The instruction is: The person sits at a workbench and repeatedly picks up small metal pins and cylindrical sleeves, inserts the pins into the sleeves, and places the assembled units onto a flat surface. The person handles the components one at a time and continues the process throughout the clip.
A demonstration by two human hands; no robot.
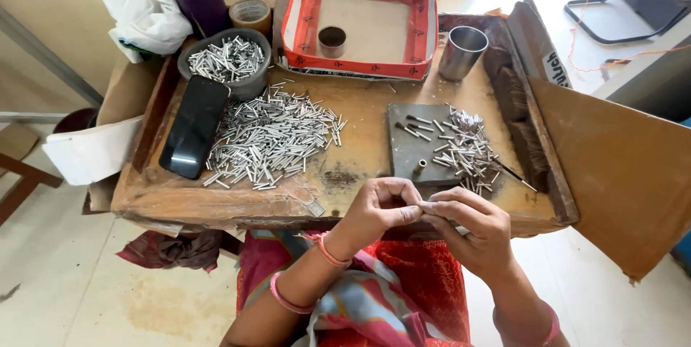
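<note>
Both hands meet at the near edge of the bench (237, 206): left hand (378, 210) and right hand (471, 224) each have a narrow pinching grip on one small metal tube (426, 206). The grey plate (414, 152) with loose tubes (464, 149) sits just beyond them.

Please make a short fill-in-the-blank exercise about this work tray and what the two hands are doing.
1. The left hand and the right hand pinch one small metal ____ between their fingers.
2. The black phone lies to the ____ of the big pile of tubes.
3. The round grey bowl is full of metal ____.
4. The steel cup stands to the right of the ____ cardboard box.

Missing words: tube; left; tubes; red
</note>
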